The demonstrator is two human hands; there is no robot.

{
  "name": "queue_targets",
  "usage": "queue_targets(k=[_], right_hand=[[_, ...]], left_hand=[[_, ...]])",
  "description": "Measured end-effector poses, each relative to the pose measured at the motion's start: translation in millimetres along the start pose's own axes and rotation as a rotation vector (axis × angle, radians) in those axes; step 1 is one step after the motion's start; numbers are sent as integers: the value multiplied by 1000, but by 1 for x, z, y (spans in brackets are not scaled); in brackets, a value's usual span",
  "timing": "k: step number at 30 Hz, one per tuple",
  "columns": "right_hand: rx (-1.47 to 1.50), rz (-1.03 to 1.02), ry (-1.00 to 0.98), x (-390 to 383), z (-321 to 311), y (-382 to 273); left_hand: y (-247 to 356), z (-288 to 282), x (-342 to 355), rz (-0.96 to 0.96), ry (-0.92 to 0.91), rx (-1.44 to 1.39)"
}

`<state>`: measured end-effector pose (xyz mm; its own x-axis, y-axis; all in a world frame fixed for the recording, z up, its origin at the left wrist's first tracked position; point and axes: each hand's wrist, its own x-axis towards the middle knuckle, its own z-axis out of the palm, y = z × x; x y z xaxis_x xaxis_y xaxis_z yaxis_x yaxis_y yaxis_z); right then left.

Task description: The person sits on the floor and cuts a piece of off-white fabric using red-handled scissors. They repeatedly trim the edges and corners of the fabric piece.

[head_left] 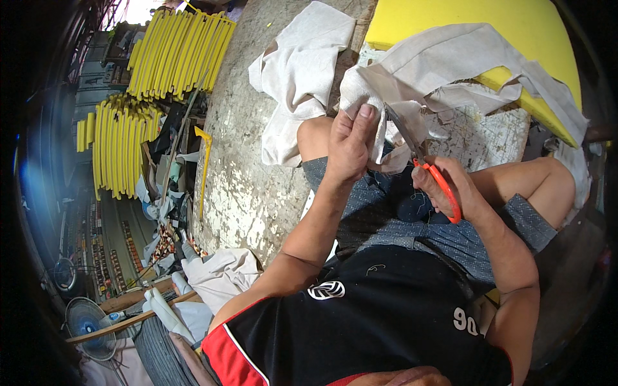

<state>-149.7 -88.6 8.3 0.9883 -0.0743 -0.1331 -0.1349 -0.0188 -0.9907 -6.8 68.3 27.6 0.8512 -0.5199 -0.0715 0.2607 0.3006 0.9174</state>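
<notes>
Between thumb and fingers, my left hand [353, 143] pinches the edge of a pale beige fabric piece [444, 58]. That fabric stretches away to the right, over a yellow panel, with a seam line and frayed edges showing. My right hand [450, 183] grips scissors [443, 193] with red-orange handles. Their dark metal blades point up and left, beside the fabric and close to my left fingers; whether they touch the cloth I cannot tell. A second crumpled beige cloth [302, 71] lies left of my left hand, partly on the worn board.
The yellow panel [541, 38] lies at the far right. A worn, paint-flecked board [238, 167] runs along my left. Beyond it stand stacked yellow panels [180, 55], a yellow strip [203, 167] and a fan [90, 325]. More pale cloth [225, 276] lies near my left elbow.
</notes>
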Motion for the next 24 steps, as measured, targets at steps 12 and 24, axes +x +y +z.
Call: queue_targets(k=[12, 24], right_hand=[[7, -91, 391, 18, -16, -3], [75, -109, 391, 19, -48, -15]], left_hand=[[-6, 13, -17, -256, -39, -157], [-19, 28, -33, -480, 21, -76]])
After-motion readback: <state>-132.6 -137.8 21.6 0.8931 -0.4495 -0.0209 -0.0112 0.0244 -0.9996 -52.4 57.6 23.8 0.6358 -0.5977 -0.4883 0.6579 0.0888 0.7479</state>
